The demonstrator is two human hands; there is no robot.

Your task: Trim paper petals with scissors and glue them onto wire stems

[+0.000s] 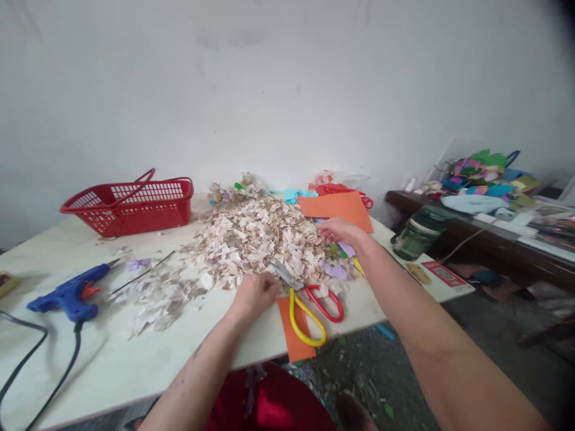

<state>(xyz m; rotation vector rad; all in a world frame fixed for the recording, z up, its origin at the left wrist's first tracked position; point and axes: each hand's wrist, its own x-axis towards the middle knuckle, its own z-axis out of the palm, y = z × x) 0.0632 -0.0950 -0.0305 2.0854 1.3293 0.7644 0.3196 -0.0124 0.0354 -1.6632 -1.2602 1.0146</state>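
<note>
A large heap of pale, brownish flakes covers the middle of the white table. My left hand rests at the heap's front edge with its fingers curled; what they hold, if anything, is hidden. Just right of it lie scissors with one yellow and one red handle, blades parted, partly over an orange paper strip. My right hand is at the heap's right side, in front of a larger orange sheet, its fingers bent together. Anything between them is too small to name. Purple paper pieces lie below it.
On the left are a red basket, a blue glue gun with its cord, and a purple flower. A green jar stands at the right table edge. Beyond it, a dark bench carries colourful scraps.
</note>
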